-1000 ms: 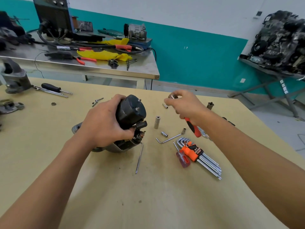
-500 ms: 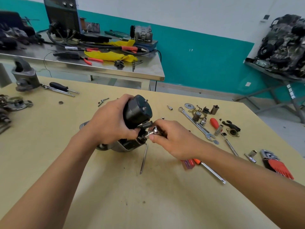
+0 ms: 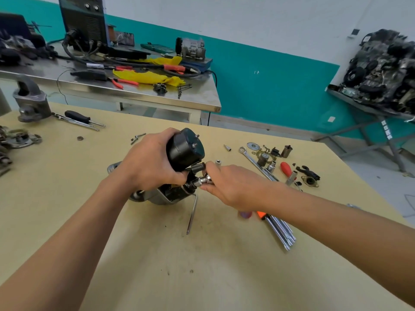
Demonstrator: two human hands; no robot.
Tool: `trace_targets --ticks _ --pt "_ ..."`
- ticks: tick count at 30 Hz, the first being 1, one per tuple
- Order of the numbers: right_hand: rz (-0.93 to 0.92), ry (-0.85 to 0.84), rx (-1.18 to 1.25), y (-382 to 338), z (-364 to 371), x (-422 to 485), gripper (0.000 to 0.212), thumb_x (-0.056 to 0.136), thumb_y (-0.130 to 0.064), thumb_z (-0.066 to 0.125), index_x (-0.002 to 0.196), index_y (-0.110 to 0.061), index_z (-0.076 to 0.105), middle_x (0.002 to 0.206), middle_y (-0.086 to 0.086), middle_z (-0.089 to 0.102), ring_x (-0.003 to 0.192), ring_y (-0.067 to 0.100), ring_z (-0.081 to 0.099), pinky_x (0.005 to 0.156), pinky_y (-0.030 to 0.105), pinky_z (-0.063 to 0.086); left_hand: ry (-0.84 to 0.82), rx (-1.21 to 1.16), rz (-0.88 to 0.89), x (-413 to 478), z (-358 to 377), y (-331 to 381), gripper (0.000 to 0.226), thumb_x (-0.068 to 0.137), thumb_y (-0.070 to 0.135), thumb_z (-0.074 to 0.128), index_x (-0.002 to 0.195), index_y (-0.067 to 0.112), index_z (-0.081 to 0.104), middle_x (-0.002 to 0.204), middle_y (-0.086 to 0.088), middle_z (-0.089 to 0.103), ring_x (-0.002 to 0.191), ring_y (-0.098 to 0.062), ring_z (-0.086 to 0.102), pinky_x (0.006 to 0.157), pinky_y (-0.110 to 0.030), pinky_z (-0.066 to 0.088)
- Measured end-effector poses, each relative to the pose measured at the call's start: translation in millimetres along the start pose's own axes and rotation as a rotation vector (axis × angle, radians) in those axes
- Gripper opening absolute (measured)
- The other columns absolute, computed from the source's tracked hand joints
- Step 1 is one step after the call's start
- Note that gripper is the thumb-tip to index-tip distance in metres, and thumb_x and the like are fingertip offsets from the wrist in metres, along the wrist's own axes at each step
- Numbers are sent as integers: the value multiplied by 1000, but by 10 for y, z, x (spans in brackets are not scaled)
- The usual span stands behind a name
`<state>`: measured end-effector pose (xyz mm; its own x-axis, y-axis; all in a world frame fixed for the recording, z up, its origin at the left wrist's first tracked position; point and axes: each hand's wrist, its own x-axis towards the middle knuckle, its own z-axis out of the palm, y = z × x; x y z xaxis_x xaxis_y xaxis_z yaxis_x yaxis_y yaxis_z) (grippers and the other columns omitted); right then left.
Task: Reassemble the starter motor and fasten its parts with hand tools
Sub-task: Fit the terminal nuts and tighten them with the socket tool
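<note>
Tan wooden table [image 3: 134,265] in a workshop. Nearest, 1 bent L-key [image 3: 192,213] lies just below the motor, with 1 hex key bundle [image 3: 280,230] under the right forearm. At table centre, 1 starter motor [image 3: 184,151]: black cylinder, 2 studs on the end cap, silver nose down on the table, tilted. Left hand [image 3: 150,162] wraps the black body, fingers curled tight. Right hand [image 3: 231,185] pinches 1 chrome socket [image 3: 203,180] against the motor's terminal. Farther off are 1 wrench [image 3: 256,161] and 1 red-handled screwdriver [image 3: 285,168]. Steel bench [image 3: 157,95] behind.

Hands [image 3: 152,162] [image 3: 233,185] around starter motor [image 3: 186,149] and socket [image 3: 203,180]
</note>
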<state>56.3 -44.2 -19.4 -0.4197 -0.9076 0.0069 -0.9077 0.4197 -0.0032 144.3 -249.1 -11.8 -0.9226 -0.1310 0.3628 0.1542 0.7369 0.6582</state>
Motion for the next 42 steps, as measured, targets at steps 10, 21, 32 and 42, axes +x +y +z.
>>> trace_targets --ticks 10,21,32,42 --pt "97 -108 241 -126 -107 -59 23 104 -43 40 105 -20 39 78 1 53 61 13 47 52 28 38 23 3 -2 -48 7 -27 79 48 42 78 122 29 55 101 8 69 92 -21 66 81 -45 57" --pt "560 -161 705 -552 -189 115 20 104 -16 44 85 -11 47 75 11 47 63 22 57 60 46 63 93 123 -1 -52 38 -7 81 46 50 71 121 29 52 97 8 66 85 -21 63 76 -43 57" --pt "45 -31 185 -187 -30 13 26 103 -47 42 108 -21 40 75 -7 52 63 10 53 52 25 40 34 15 76 -47 -8 -80 82 46 49 76 123 27 55 100 8 69 92 -18 67 81 -45 57" --pt "-20 62 299 -198 143 16 22 104 -42 43 101 -21 36 70 -3 50 56 10 46 47 21 36 83 -23 157 -100 -6 -169 80 48 47 79 122 33 54 104 15 69 95 -11 67 86 -42 57"
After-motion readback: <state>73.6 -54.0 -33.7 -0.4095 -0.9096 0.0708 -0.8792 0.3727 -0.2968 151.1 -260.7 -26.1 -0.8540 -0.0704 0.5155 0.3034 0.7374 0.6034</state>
